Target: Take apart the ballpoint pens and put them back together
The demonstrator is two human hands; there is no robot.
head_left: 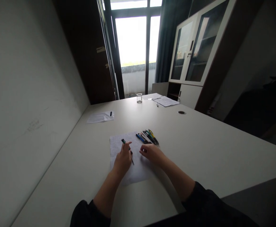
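Observation:
My left hand (123, 157) is closed around a dark pen (123, 140) with a greenish barrel. The pen's upper end sticks out above the fingers, and a thin dark rod (132, 161) shows below them; whether it is part of the pen I cannot tell. Beneath this hand lies a sheet of paper (134, 176) with lines of writing. My right hand (151, 152) hovers at the sheet's right side, its fingers curled into a pinch whose contents are hidden. Just beyond its knuckles is a bunch of several pens (147, 136), blue, white, green, black and yellow, partly resting on the paper.
A small clear glass (139, 98) stands toward the table's far end. To its right are stacked papers (167, 101) and a pen (156, 103). Another sheet (100, 117) with a small dark object lies at left. A round cable hole (182, 112) opens in the white table (199, 148).

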